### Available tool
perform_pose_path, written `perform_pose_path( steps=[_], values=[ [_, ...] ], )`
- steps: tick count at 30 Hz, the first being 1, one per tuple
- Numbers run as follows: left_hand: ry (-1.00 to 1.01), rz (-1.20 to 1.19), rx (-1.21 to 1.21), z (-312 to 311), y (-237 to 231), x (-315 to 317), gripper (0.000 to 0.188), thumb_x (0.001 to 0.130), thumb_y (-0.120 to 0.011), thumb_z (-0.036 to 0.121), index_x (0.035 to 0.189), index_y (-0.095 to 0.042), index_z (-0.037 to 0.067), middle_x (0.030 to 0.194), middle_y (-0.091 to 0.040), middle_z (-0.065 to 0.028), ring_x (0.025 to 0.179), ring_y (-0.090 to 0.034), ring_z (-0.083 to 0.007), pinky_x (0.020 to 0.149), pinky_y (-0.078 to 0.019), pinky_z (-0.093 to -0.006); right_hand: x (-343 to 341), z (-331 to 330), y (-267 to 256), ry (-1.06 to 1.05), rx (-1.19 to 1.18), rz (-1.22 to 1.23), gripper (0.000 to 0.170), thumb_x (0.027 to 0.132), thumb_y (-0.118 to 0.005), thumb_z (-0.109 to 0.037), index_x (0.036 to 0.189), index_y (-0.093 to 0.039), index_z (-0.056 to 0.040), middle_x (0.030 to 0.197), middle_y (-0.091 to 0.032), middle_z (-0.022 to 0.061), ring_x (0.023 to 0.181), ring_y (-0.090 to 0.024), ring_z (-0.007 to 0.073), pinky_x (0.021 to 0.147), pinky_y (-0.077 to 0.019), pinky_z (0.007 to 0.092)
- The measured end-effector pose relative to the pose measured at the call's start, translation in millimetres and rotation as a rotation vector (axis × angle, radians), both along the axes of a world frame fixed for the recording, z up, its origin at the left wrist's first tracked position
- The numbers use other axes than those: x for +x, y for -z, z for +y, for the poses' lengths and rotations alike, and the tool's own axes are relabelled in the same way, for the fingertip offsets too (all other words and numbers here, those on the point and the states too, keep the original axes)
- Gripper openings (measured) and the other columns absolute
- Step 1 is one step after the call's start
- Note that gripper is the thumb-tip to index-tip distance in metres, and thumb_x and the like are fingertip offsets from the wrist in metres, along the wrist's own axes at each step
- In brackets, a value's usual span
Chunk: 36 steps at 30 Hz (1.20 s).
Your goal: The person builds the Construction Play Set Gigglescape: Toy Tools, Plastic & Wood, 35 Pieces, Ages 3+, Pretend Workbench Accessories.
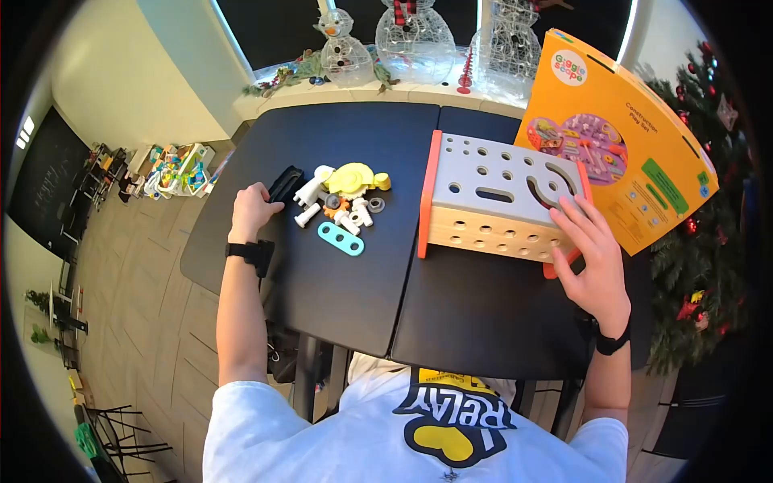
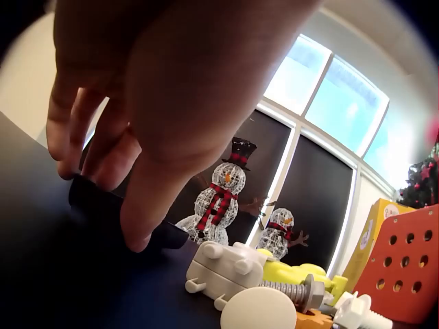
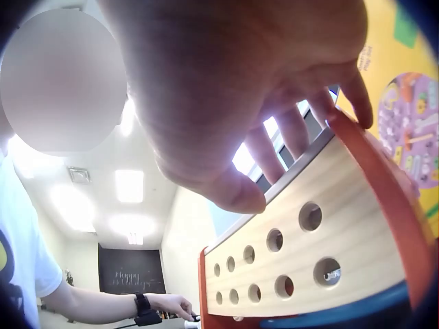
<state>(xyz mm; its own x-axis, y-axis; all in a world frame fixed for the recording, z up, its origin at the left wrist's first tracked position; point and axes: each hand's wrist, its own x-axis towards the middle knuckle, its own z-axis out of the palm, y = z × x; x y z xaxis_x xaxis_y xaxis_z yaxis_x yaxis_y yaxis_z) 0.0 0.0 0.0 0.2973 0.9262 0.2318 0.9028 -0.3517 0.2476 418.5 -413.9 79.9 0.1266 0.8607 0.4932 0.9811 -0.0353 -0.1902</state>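
In the head view the left hand point(image 1: 254, 211) grips a black tray-like piece point(image 1: 286, 185) at the table's left, thumb on one side and fingers on the other. White screws point(image 1: 307, 215), a yellow piece point(image 1: 351, 179), an orange gear point(image 1: 334, 207) and a teal strip with holes point(image 1: 341, 239) lie just right of it. The right hand point(image 1: 594, 262) rests with spread fingers on the right end of a wooden box point(image 1: 495, 233) with a grey top and red ends. In the right wrist view its thumb lies along the top edge above the holed wooden side point(image 3: 295, 240).
An orange-yellow carton point(image 1: 684, 173) stands behind the box at the right. Wire snowmen point(image 1: 415, 40) line the window ledge, and a decorated tree point(image 1: 700, 274) is at the far right. The dark table point(image 1: 346, 298) has a seam running between the loose pieces and the box.
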Motion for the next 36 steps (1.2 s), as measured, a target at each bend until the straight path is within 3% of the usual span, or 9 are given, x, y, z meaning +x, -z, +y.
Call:
perform_pose_path(
  steps=[3, 6, 10, 15, 19, 22, 25, 31, 36],
  values=[
    [0.183, -0.001, 0.326, -15.9, -6.1, 19.2, 0.029, 0.077, -0.086, 0.020, 0.089, -0.069, 0.000, 0.091, -0.072, -0.0144, 0.086, -0.069, -0.0305, 0.078, -0.0562, -0.0409, -4.5, -0.1, -3.1, -0.006, -0.004, -0.010, 0.050, 0.082, -0.074, -0.009, 0.132, -0.069, -0.0080, 0.142, -0.064, 0.0130, 0.137, -0.053, 0.0405, 0.113, -0.0445, 0.0484],
    [0.414, -0.167, 0.070, -51.9, -34.9, 49.5, 0.021, 0.082, -0.081, 0.014, 0.096, -0.073, 0.001, 0.096, -0.072, -0.0142, 0.095, -0.068, -0.0316, 0.084, -0.0554, -0.0415, -9.1, 0.8, -4.0, -0.023, -0.007, -0.033, 0.051, 0.081, -0.075, -0.009, 0.132, -0.069, -0.0072, 0.141, -0.064, 0.0131, 0.137, -0.053, 0.0402, 0.112, -0.0454, 0.0480],
    [0.814, -0.038, 0.026, -75.4, -31.2, 71.8, 0.027, 0.083, -0.080, 0.011, 0.108, -0.075, 0.002, 0.104, -0.073, -0.0124, 0.108, -0.064, -0.0309, 0.095, -0.0527, -0.0407, -4.1, 0.2, -4.4, -0.039, 0.011, 0.036, 0.055, 0.080, -0.077, -0.008, 0.134, -0.066, -0.0053, 0.144, -0.062, 0.0155, 0.137, -0.052, 0.0394, 0.113, -0.0448, 0.0472],
    [0.849, 0.124, -0.021, -79.0, -22.3, 79.6, 0.030, 0.081, -0.078, 0.006, 0.111, -0.074, 0.001, 0.103, -0.073, -0.0134, 0.107, -0.065, -0.0317, 0.095, -0.0527, -0.0399, 6.5, -5.8, -4.1, -0.028, 0.052, 0.093, 0.062, 0.078, -0.080, -0.009, 0.137, -0.063, -0.0040, 0.148, -0.057, 0.0177, 0.138, -0.052, 0.0389, 0.115, -0.0434, 0.0462],
    [0.858, -0.004, -0.057, -74.7, -21.6, 76.5, 0.029, 0.080, -0.078, 0.007, 0.108, -0.074, 0.000, 0.101, -0.072, -0.0145, 0.096, -0.069, -0.0345, 0.088, -0.0555, -0.0403, 18.5, -7.9, -5.0, -0.040, 0.049, 0.106, 0.062, 0.079, -0.082, -0.015, 0.137, -0.063, -0.0032, 0.148, -0.057, 0.0176, 0.139, -0.052, 0.0385, 0.115, -0.0427, 0.0452],
    [0.852, -0.073, -0.089, -93.4, -59.7, 82.5, 0.027, 0.077, -0.078, 0.004, 0.103, -0.073, -0.002, 0.099, -0.071, -0.0145, 0.090, -0.072, -0.0309, 0.081, -0.0586, -0.0379, 28.6, -8.4, -4.0, -0.067, 0.043, 0.120, 0.063, 0.080, -0.082, -0.021, 0.137, -0.062, -0.0025, 0.147, -0.057, 0.0182, 0.139, -0.052, 0.0382, 0.116, -0.0423, 0.0445],
    [0.851, -0.286, -0.150, -110.9, -98.6, 92.5, 0.028, 0.075, -0.076, -0.006, 0.103, -0.072, -0.005, 0.102, -0.067, -0.0112, 0.083, -0.070, -0.0198, 0.069, -0.0608, -0.0293, 32.8, -8.4, -2.6, -0.078, 0.038, 0.148, 0.067, 0.079, -0.083, -0.024, 0.138, -0.062, -0.0011, 0.147, -0.057, 0.0192, 0.140, -0.050, 0.0377, 0.117, -0.0415, 0.0443],
    [1.055, -0.363, 0.025, -159.6, -176.1, 145.4, 0.027, 0.075, -0.083, 0.003, 0.100, -0.073, 0.000, 0.098, -0.070, -0.0089, 0.075, -0.064, -0.0165, 0.067, -0.0527, -0.0295, 41.6, -12.3, 2.1, -0.077, 0.025, 0.162, 0.072, 0.080, -0.083, -0.025, 0.142, -0.059, 0.0003, 0.153, -0.053, 0.0203, 0.145, -0.046, 0.0376, 0.119, -0.0389, 0.0448],
    [1.191, -0.305, 0.025, -190.1, -191.4, 214.2, 0.032, 0.075, -0.089, 0.011, 0.102, -0.074, 0.003, 0.092, -0.074, -0.0067, 0.072, -0.065, -0.0164, 0.069, -0.0523, -0.0290, 44.7, -11.7, 5.8, -0.080, 0.020, 0.190, 0.074, 0.081, -0.082, -0.023, 0.146, -0.056, 0.0002, 0.155, -0.051, 0.0215, 0.146, -0.046, 0.0360, 0.119, -0.0387, 0.0440]
  ],
)
